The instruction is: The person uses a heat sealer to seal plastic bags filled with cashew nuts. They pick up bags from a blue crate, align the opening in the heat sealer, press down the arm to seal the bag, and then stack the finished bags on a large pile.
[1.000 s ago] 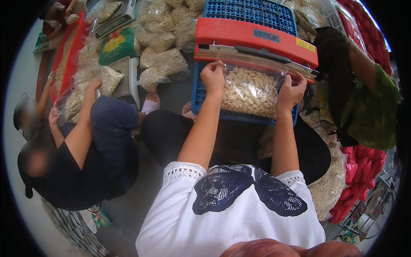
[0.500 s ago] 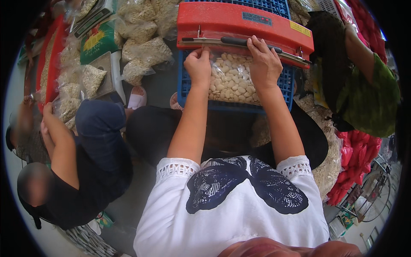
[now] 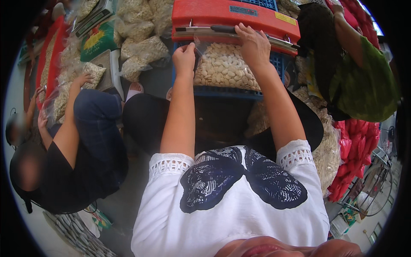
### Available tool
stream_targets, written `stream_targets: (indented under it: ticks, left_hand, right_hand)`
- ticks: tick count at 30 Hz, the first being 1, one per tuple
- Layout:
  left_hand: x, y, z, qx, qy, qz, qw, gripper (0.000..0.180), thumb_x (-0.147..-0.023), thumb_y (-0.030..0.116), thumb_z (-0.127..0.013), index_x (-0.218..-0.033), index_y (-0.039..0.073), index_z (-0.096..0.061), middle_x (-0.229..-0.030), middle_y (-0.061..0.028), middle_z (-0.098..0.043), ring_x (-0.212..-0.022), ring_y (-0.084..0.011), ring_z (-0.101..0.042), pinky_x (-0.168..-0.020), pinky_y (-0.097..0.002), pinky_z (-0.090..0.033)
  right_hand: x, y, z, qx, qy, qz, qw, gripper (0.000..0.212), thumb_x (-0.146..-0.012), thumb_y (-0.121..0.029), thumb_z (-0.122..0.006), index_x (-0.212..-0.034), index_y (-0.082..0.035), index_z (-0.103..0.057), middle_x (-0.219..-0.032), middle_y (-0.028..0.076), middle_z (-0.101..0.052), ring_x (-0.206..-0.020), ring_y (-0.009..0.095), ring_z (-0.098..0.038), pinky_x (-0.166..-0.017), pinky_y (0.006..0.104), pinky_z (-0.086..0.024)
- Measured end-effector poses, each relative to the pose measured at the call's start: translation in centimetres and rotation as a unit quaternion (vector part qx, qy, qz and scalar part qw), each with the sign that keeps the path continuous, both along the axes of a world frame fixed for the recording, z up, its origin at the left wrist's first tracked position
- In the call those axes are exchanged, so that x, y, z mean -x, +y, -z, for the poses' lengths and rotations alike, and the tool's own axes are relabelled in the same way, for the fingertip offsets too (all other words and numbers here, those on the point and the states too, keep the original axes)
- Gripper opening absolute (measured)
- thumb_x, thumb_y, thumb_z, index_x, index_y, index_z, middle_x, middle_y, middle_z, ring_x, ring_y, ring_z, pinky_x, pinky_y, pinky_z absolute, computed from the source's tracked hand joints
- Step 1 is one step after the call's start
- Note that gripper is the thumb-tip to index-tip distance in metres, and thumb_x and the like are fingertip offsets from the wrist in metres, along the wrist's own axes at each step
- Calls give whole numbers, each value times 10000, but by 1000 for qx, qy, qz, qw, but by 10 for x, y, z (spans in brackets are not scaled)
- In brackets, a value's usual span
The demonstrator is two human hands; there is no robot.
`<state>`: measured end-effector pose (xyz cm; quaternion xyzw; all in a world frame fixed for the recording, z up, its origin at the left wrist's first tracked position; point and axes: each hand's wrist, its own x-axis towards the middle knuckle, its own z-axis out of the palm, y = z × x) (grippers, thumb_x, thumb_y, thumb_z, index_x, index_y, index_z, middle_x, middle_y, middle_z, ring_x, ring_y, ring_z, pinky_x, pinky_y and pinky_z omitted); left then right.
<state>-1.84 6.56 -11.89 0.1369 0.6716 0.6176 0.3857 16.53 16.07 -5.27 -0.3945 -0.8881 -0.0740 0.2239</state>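
A clear plastic bag of pale flat beans [image 3: 224, 67] lies on a blue plastic crate [image 3: 231, 93] in front of me. Its upper edge runs under the long metal bar [image 3: 201, 30] of a red bag sealer [image 3: 239, 15]. At the bag's upper left corner, my left hand [image 3: 184, 61] is closed in a pinch on the plastic. My right hand [image 3: 255, 48] lies over the bar by its black handle [image 3: 222, 29], fingers stretched out and palm above the bag's right side. The bag's right edge is partly hidden by that hand and forearm.
Filled clear bags [image 3: 143, 51] are heaped at left beside a scale [image 3: 109, 70]. A co-worker [image 3: 81, 141] sits close on my left, a hand on a bag; another person in green [image 3: 364, 85] is at right. Red packages [image 3: 353, 147] and a fan [image 3: 374, 190] stand behind that side.
My right fingers have slid a little further over the bar, and my left hand sits slightly further left of the beans. The co-worker at left has reached a hand to the bag by the scale.
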Motion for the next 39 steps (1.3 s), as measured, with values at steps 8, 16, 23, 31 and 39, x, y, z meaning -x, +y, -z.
stream_targets:
  ticks: [8, 16, 23, 31, 39]
  left_hand:
    - [-9, -27, 1, 112, 161, 176, 965, 537, -807, 485, -654, -955, -31, -622, -889, -82, -652, -768, -168, -602, -697, -303, -482]
    - [-37, -32, -16, 51, 335, 307, 889, 548, -778, 487, -673, -1016, -4, -617, -923, -166, -669, -896, -284, -636, -799, -364, -467]
    - [-53, -32, -50, 64, 333, 269, 901, 476, -820, 428, -650, -957, -21, -575, -860, -219, -645, -840, -381, -618, -750, -407, -475]
    - [-49, -27, 9, 74, 68, 246, 964, 635, -727, 488, -743, -961, -91, -630, -922, -170, -664, -838, -221, -624, -750, -324, -477]
    - [-76, -42, -29, -98, 2, 221, 970, 337, -861, 182, -664, -1113, -29, -589, -1029, -81, -651, -885, -140, -602, -777, -279, -475]
  right_hand:
    - [-83, -24, 56, 381, 365, 291, 798, 430, -847, -340, -575, -1043, 37, -636, -1003, 181, -662, -969, 283, -623, -861, 346, -455]
    - [-49, -65, 69, 195, 259, 211, 922, 396, -834, -403, -633, -967, -31, -604, -751, 113, -639, -743, 275, -615, -726, 359, -468]
    - [-61, -86, 16, 315, 511, 198, 775, 255, -866, -248, -642, -854, -1, -578, -655, 14, -587, -620, 107, -540, -570, 277, -436]
    - [-69, -74, 51, 534, 438, 220, 689, 606, -718, -383, -772, -1041, 94, -587, -929, 156, -667, -841, 184, -637, -781, 296, -485]
    - [-67, -96, 55, 360, 575, 140, 721, 572, -837, -342, -684, -1223, 43, -512, -1046, 141, -650, -944, 185, -610, -840, 296, -465]
